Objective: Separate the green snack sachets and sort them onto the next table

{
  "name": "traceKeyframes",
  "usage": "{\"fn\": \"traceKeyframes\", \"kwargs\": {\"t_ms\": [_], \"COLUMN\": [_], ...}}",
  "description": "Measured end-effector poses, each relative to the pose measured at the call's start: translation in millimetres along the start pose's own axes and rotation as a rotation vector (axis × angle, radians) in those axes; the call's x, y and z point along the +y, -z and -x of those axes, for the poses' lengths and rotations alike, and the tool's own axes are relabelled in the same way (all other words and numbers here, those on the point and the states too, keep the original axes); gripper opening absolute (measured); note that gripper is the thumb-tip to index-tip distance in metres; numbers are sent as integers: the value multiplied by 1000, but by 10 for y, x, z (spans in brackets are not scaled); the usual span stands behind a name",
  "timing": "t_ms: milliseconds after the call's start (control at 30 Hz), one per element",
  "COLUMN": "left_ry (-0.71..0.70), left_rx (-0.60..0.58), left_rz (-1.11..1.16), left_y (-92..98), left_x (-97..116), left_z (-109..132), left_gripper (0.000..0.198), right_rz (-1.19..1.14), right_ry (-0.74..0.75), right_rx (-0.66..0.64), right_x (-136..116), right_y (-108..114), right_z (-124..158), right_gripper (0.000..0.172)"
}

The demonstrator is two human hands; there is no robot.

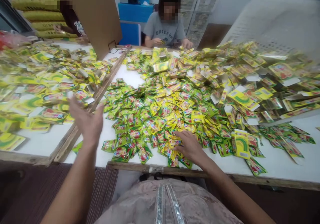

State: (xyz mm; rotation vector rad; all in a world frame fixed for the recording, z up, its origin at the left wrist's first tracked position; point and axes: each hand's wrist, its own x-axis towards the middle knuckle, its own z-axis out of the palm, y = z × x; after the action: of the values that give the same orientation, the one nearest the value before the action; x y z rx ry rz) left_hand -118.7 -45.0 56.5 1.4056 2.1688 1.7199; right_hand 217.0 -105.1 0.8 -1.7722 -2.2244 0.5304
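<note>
My left hand (87, 122) is raised over the wooden divider strip (82, 117), its thumb and fingers spread and nothing visible between them; motion smears it somewhat. Beyond its fingertips lie flat yellow-green cartons (52, 114) on the left part of the table. My right hand (190, 146) rests at the near edge of a heap of small green and yellow sachets (150, 117). Its thumb and fingers are apart, with a yellow sachet (173, 141) at the fingertips. A yellow carton (241, 144) lies on sachets right of that hand.
Many small cartons (240, 97) are piled at the right, near a white perforated basket (270, 27). A cardboard sheet (95, 17) stands upright on the divider. Across the table sits a person in a grey shirt (165, 30), hands among cartons. Yellow sacks (37, 15) are stacked far left.
</note>
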Motion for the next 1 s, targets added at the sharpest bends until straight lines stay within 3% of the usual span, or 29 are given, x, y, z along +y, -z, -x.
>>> {"fn": "traceKeyframes", "kwargs": {"t_ms": [33, 67, 133, 200, 300, 433, 533, 600, 733, 867, 1000], "left_ry": [-15, -7, -66, -165, -208, -192, 13, 191, 487, 610, 635], "left_rx": [-123, -333, -748, -965, -987, -925, -863, -843, -958, -1035, -1065], "left_rz": [-92, -144, -274, -398, -550, -343, -70, 146, 601, 736, 758], "left_y": [-50, -121, -303, -492, -701, -791, -769, -741, -677, -591, -539], "left_x": [81, 168, 339, 474, 564, 463, 326, 268, 283, 374, 421], "left_z": [153, 350, 801, 1205, 1551, 1572, 1453, 1388, 1349, 1333, 1299], "left_gripper": [56, 33, 34, 38, 35, 19, 17, 23, 26, 30, 33], "right_rz": [29, 47, 82, 148, 212, -4, -295, -484, -780, -877, -922], "right_ry": [-5, -6, -4, -3, -14, 13, -54, -135, -118, -71, -86], "right_rx": [-3, 1, 37, 96, 156, 198, 231, 187, 68, 43, 34], "right_x": [4, 2, -9, -17, -16, 6, 4, -38, -227, -377, -391], "right_y": [-59, -107, -168, -191, -206, -237, -212, -155, -27, 19, 29], "right_z": [3, -6, -47, -91, -130, -132, -136, -157, -241, -318, -333], "right_gripper": [42, 38, 32, 32, 30, 22, 24, 30, 36, 34, 36]}}
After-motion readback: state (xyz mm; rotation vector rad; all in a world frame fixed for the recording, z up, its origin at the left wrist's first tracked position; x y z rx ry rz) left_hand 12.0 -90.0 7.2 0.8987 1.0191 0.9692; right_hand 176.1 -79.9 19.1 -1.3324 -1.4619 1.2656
